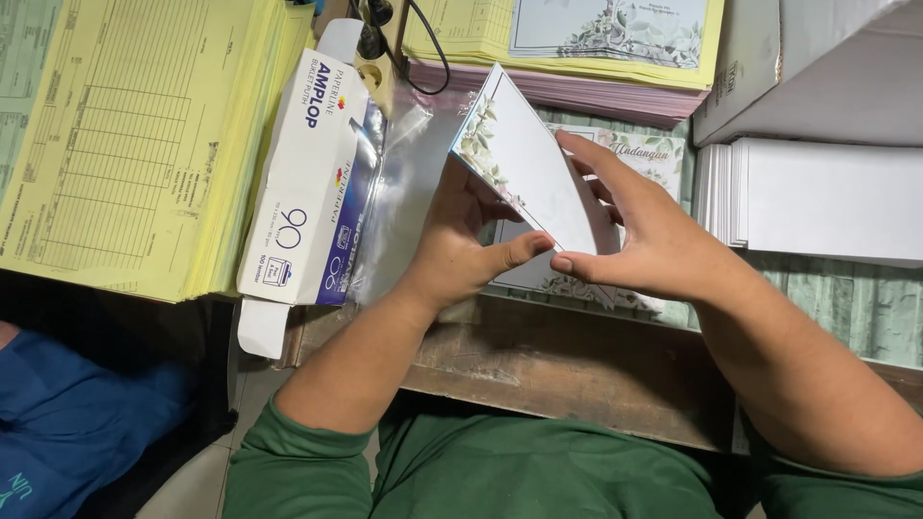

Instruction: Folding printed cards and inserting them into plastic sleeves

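Both my hands hold a white card (pixel 524 159) with a green leaf border, tilted up on edge above the table. My left hand (pixel 460 245) grips it from below and behind, thumb pressed on its lower edge. My right hand (pixel 639 235) lies on its right face, fingers spread along it, thumb meeting the left thumb at the lower corner. A clear plastic sleeve (pixel 409 183) lies just left of the card, beside my left hand. More leaf-printed cards (pixel 654 159) lie flat beneath my hands.
A white and blue envelope box (pixel 312 183) lies left of the sleeve. Yellow form pads (pixel 125 135) fill the far left. A stack of yellow and pink paper (pixel 567 67) lies at the back. White card stacks (pixel 817 197) and a cardboard box (pixel 808 67) are at right. The wooden table edge (pixel 558 370) runs below.
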